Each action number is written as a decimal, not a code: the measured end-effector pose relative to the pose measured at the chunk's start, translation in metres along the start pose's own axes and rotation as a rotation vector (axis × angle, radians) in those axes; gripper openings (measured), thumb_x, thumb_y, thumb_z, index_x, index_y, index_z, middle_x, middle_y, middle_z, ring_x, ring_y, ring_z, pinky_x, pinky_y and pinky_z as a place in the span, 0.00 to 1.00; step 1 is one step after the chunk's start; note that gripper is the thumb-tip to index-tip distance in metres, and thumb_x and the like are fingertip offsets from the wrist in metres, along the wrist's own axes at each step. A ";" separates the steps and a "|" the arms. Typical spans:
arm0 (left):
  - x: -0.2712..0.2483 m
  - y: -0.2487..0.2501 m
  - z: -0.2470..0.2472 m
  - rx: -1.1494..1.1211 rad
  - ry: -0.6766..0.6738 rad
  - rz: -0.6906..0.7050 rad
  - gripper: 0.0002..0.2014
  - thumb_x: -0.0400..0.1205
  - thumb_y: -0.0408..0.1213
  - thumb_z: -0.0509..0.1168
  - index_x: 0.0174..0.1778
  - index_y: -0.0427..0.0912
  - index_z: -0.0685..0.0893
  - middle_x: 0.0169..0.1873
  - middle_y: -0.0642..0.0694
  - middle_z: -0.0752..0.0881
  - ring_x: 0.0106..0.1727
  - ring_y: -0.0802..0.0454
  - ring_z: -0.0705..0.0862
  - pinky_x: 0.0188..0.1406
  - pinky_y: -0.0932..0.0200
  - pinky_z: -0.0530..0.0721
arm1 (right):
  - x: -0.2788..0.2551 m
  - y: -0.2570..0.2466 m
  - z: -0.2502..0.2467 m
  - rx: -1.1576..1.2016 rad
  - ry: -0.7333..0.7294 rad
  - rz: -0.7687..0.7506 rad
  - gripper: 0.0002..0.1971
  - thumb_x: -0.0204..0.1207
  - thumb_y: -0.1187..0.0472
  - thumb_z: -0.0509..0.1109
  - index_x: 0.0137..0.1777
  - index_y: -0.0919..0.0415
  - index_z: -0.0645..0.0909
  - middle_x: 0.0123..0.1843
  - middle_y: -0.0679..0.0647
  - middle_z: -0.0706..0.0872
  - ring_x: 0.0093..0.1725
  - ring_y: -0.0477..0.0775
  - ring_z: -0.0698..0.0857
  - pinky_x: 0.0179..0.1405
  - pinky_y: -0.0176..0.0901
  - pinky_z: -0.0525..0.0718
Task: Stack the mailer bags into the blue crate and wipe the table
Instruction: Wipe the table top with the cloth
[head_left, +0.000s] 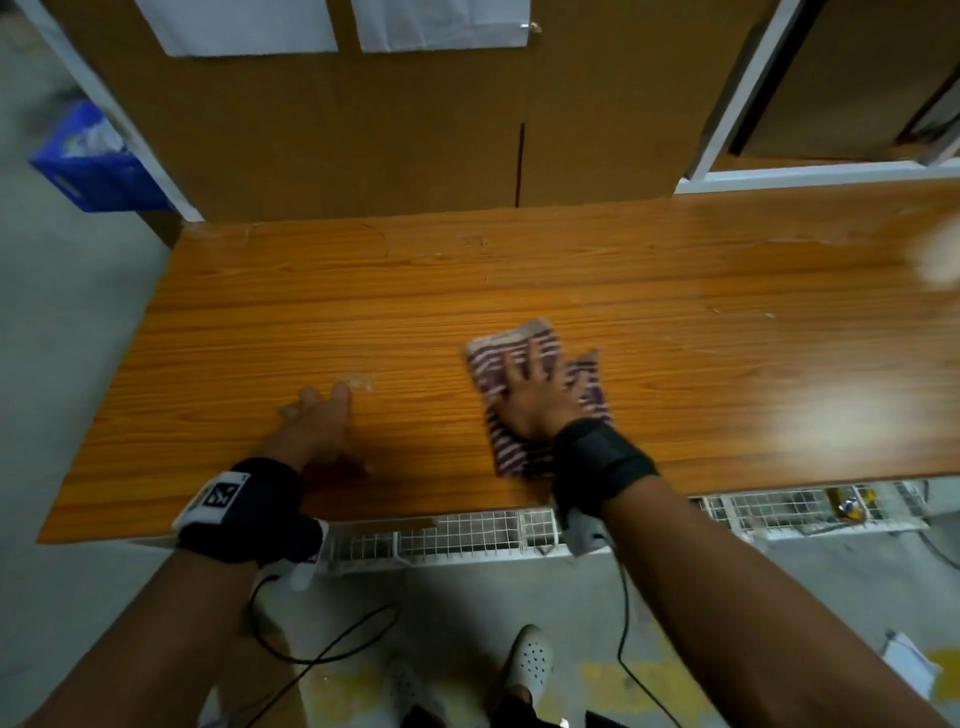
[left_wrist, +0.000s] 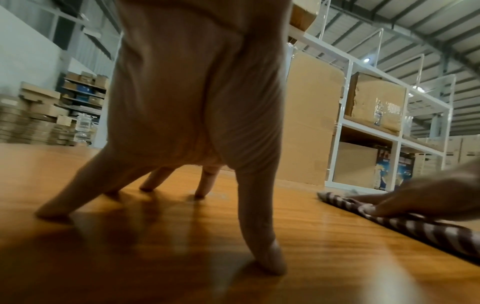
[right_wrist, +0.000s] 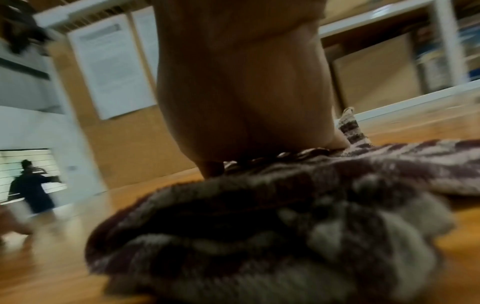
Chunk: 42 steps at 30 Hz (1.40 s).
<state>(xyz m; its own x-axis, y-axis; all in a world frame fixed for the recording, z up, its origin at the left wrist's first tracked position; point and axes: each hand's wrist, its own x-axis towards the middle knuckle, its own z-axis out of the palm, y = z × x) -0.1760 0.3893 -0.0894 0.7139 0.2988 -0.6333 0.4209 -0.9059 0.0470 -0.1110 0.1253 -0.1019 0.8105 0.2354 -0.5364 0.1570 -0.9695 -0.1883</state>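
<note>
The right hand (head_left: 535, 395) lies flat, fingers spread and straight, pressing down on a maroon-and-white striped cloth (head_left: 496, 353) on the orange wood-grain table (head_left: 363, 291); the cloth sits directly under the palm and sticks out beyond the fingertips and back toward the wrist. The left hand (head_left: 317, 421) is well to the left of the cloth, holding nothing — its fingers (left_wrist: 262, 236) are splayed and straight, tips propped on the bare tabletop. A blue plastic crate (head_left: 85, 166) stands on the floor beyond the table's far left corner, with pale contents that are too blurred to name. A large brown cardboard box (head_left: 363, 130) rises behind the far edge. In the right wrist view the cloth (right_wrist: 259, 226) fills the foreground as a blurred bunched heap, hiding the fingers — only the palm's heel shows. The crate is partly cut off by a white shelf post (head_left: 130, 130)
</note>
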 end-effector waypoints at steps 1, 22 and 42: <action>0.001 0.000 -0.001 0.006 -0.007 -0.003 0.54 0.62 0.53 0.84 0.78 0.50 0.57 0.78 0.31 0.54 0.79 0.23 0.57 0.72 0.27 0.70 | -0.001 -0.022 0.005 -0.052 -0.031 -0.093 0.36 0.84 0.35 0.46 0.86 0.45 0.35 0.86 0.55 0.29 0.83 0.74 0.31 0.76 0.81 0.35; 0.104 -0.019 -0.087 0.112 -0.040 0.236 0.62 0.68 0.59 0.79 0.87 0.48 0.42 0.86 0.40 0.37 0.86 0.37 0.40 0.83 0.38 0.55 | 0.116 -0.027 -0.055 0.025 0.108 0.074 0.35 0.84 0.35 0.44 0.86 0.44 0.37 0.87 0.55 0.31 0.84 0.73 0.34 0.76 0.81 0.37; 0.203 -0.017 -0.159 0.172 -0.207 0.192 0.78 0.57 0.55 0.86 0.80 0.57 0.23 0.76 0.40 0.16 0.79 0.27 0.24 0.71 0.13 0.52 | 0.231 -0.085 -0.104 0.092 0.265 0.151 0.33 0.86 0.37 0.44 0.86 0.48 0.45 0.87 0.65 0.38 0.85 0.73 0.39 0.77 0.81 0.40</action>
<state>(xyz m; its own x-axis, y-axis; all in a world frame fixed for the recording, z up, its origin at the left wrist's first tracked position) 0.0505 0.5133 -0.0957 0.6348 0.0668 -0.7698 0.1763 -0.9825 0.0602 0.1214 0.2544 -0.1240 0.9414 0.0514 -0.3333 -0.0184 -0.9790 -0.2030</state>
